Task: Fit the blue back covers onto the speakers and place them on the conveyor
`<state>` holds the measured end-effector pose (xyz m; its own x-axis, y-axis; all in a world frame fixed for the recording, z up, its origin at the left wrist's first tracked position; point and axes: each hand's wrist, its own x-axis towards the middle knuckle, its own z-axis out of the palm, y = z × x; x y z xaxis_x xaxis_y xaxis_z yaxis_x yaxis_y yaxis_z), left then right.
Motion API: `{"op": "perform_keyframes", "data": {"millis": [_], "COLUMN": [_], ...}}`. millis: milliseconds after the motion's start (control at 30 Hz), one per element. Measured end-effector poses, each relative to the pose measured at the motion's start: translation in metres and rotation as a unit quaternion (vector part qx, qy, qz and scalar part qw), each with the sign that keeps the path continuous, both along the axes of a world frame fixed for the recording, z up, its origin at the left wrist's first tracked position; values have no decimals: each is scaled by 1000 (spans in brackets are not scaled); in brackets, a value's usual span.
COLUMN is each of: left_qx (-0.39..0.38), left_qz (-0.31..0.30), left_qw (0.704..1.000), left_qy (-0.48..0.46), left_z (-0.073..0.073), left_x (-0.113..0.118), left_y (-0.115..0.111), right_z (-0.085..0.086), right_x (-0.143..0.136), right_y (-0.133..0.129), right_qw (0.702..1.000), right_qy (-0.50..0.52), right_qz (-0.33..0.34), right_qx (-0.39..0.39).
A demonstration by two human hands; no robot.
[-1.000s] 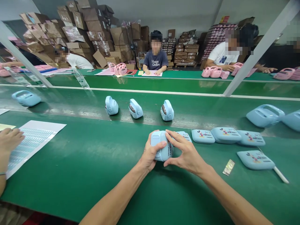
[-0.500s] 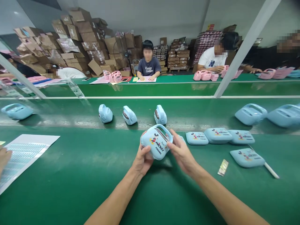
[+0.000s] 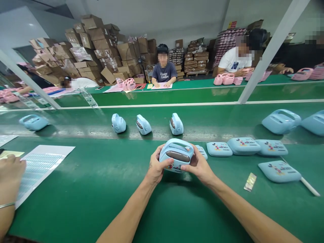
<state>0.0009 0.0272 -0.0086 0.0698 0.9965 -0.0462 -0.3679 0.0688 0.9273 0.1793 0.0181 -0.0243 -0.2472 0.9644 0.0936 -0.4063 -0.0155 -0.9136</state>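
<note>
Between my two hands is a light blue plastic case with a carrying handle on top, a dark oval window and a Mickey print on its front. My left hand grips its left side, thumb on the front. Around the right side my right hand is closed, its thumb near the print. Partly hidden behind that hand lies a printed blue panel. More such panels lie in a row to the right, and another printed panel rests nearer, over a white stick.
Several blue handled cases stand on the strip beyond the green table. A small packet lies at right. At left, another person's hand rests by a sticker sheet. Co-workers sit across, behind a slanted post.
The case has tipped so its handle and dark window face me more. My right hand has closed onto its side. The other person's hand at left has come further into view.
</note>
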Motion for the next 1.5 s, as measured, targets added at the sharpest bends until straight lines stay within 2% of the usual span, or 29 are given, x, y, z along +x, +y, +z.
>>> {"op": "perform_keyframes", "data": {"millis": [167,367,500,600,667,733,800,933,1033,1100,1167,1267,1333,1400,1500], "left_qx": [-30,-54,-42,-10,9,18,31,49,53,55,57,61,68,75,80], "left_qz": [12,-20,-26,13,59,76,68,24,14,14,11,7,22,36,15], "left_qw": [999,996,997,998,998,997,996,992,989,989,989,987,985,982,978], "left_qy": [-7,-68,-60,-53,-28,15,54,118,135,135,136,147,155,167,190], "left_z": [-1,-8,-11,-16,-22,-30,-38,-50,-55,-56,-55,-52,-50,-50,-53], "left_x": [3,3,7,12,12,11,7,-2,-7,-8,-7,-1,4,6,6], "left_y": [-1,1,-1,1,5,10,15,23,26,26,24,17,13,10,9], "right_z": [-4,9,14,17,20,25,29,25,20,25,37,58,67,68,59], "right_x": [-3,-3,9,25,39,55,71,91,104,122,152,217,262,300,334], "right_y": [-2,-1,4,21,44,74,103,140,150,153,155,154,150,142,130], "right_qw": [999,998,997,992,970,915,873,828,817,809,789,732,694,670,661], "right_qy": [7,-48,-76,-109,-181,-294,-359,-437,-474,-490,-505,-536,-558,-577,-604], "right_qz": [-29,-26,-11,-63,-160,-274,-329,-351,-328,-324,-348,-420,-455,-463,-438], "right_qx": [-26,-16,-16,10,24,15,4,-9,1,21,36,20,-14,-48,-80]}}
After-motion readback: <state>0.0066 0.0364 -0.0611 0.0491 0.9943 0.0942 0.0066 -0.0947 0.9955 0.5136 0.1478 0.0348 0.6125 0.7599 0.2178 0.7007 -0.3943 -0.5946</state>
